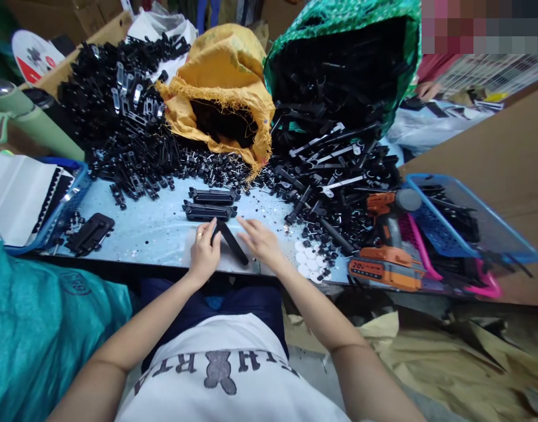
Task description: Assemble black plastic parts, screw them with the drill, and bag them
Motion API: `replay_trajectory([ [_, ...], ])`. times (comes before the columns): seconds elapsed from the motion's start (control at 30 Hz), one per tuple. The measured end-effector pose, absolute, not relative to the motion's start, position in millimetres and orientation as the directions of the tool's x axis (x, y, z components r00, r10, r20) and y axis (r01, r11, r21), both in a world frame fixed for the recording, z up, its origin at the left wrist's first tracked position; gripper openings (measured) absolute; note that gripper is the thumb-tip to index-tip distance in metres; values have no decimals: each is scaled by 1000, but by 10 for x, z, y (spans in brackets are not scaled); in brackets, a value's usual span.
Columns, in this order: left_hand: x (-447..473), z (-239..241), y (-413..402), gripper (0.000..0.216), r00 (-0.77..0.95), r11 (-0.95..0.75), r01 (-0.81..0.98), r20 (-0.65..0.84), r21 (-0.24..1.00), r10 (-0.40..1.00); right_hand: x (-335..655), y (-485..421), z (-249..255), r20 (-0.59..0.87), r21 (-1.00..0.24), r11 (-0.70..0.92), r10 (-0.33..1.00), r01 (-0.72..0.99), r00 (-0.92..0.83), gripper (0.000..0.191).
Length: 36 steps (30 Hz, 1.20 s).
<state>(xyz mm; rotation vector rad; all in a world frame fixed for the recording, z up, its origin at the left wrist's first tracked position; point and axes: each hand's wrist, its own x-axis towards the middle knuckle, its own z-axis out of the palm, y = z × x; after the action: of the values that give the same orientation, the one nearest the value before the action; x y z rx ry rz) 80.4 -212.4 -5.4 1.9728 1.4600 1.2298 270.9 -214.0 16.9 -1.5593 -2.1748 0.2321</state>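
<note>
My left hand [204, 249] is closed around the near end of a long black plastic bar [232, 242] that lies slanted on the light blue table [155, 228]. My right hand [259, 240] rests just to the right of the bar, fingers stretched out and spread, holding nothing. Two assembled black bars [210, 203] lie side by side just beyond my hands. A small stack of white round discs [307, 262] sits right of my right hand.
Heaps of black plastic parts [119, 117] cover the back of the table, around a yellow sack [220, 88] and a green sack [348, 58]. An orange cordless drill [385, 246] lies right, beside a blue basket [462, 223]. Another blue basket [71, 199] stands left. Another person's hand [427, 89] shows far right.
</note>
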Motion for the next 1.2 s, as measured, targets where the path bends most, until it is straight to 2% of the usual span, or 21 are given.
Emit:
replay_trajectory([
  [0.07,786,-90,-2111,47,312,-503,681,411,532,857,3044,-2004,257,321,-227,135,945,965,-56,42],
  [0.13,794,-94,-2043,50,599,-685,643,332,343,729,3346,-1843,337,406,-110,-170,891,979,201,40],
  [0.2,819,-81,-1961,49,748,-778,577,221,248,626,3544,-1681,376,453,-14,-399,815,917,362,40],
  [0.3,821,-50,-1895,47,753,-761,622,125,185,646,3644,-1502,374,442,61,-548,764,834,470,38],
  [0.43,718,-30,-1930,41,666,-671,729,87,139,741,3641,-1516,409,425,6,-604,723,797,545,30],
  [0.5,683,-39,-1949,39,649,-650,744,63,155,758,3640,-1645,461,390,-61,-543,759,838,521,29],
  [0.6,694,-70,-1938,38,695,-686,690,53,232,717,3598,-1933,532,234,-240,-294,908,925,349,32],
  [0.67,718,-91,-1911,34,724,-708,647,64,282,687,3520,-2139,553,51,-355,-66,995,932,90,35],
  [0.73,732,-105,-1878,31,735,-712,623,70,323,675,3414,-2312,550,-133,-403,157,965,902,-228,35],
  [0.8,731,-109,-1848,31,744,-713,606,66,352,665,3309,-2425,532,-268,-373,322,860,870,-433,34],
  [0.93,727,-83,-1818,32,760,-713,591,37,378,649,3177,-2464,477,-373,-174,422,808,890,-456,44],
  [1.1,777,-2,-1860,37,754,-709,605,25,362,657,3094,-2429,426,-341,-3,483,823,875,-455,44],
  [1.2,790,35,-1913,57,742,-698,614,32,369,670,3041,-2474,417,-269,45,469,856,882,-442,46],
])
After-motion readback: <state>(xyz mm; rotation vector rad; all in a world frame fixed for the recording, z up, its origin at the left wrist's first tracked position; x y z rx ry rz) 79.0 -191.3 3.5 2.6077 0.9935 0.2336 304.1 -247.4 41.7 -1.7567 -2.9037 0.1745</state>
